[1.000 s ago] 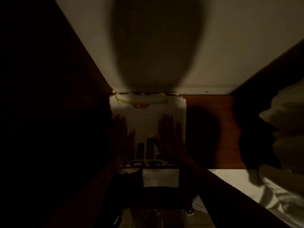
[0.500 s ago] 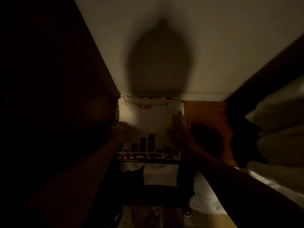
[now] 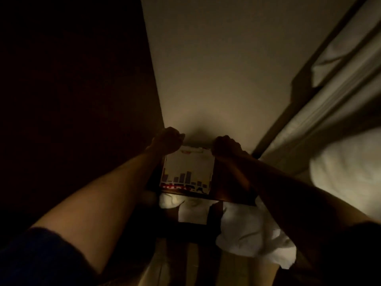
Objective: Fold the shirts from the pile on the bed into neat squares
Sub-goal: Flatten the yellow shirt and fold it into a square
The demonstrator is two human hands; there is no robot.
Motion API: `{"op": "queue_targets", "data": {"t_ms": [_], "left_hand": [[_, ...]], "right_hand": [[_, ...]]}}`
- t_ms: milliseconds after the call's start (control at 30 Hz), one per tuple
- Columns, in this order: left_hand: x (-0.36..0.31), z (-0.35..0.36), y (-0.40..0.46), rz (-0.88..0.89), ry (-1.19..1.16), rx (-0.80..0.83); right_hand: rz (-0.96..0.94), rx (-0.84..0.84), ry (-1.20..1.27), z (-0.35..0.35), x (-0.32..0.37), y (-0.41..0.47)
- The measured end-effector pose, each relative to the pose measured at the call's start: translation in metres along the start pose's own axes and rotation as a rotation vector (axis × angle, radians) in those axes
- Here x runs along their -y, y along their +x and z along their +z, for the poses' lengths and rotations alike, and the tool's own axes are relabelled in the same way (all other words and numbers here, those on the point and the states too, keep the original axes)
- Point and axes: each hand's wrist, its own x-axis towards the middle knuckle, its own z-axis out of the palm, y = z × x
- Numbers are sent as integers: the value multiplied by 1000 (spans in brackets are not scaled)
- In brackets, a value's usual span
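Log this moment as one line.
step: shirt fold | left hand: curled at shirt top corner | right hand: same | grip unclear

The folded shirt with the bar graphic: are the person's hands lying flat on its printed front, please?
No; both the left hand and the right hand are curled at the far collar corners of the folded shirt, off the print.

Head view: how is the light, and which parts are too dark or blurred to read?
Head view: dim warm light; the folded shirt and wall are lit, the left side is nearly black; left hand and right hand are dark silhouettes, their hold unclear; pillows at right look smeared.
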Motion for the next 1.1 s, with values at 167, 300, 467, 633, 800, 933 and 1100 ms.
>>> {"op": "queue_targets", "data": {"t_ms": [167,300,467,633,800,933,1100], "left_hand": [[-46,-95,-90,67,-27,-1],[-62,-149,-174,148,53,-99],[-57,-203,-284,163,45,-228],[-39,-243,-369,131,56,-307],[-8,-281,-448,39,62,-388],[31,-302,-512,-96,23,-392],[89,-314,-603,-333,-175,-286]], "right_hand": [[-173,4,-25,-101,26,-77],[-242,-139,-11,-159,49,-167],[-349,-266,21,-196,80,-272],[-470,-331,42,-217,119,-345],[-621,-292,17,-215,178,-395],[-796,-228,-55,-195,235,-435],[-1015,-151,-140,-161,303,-492]]}}
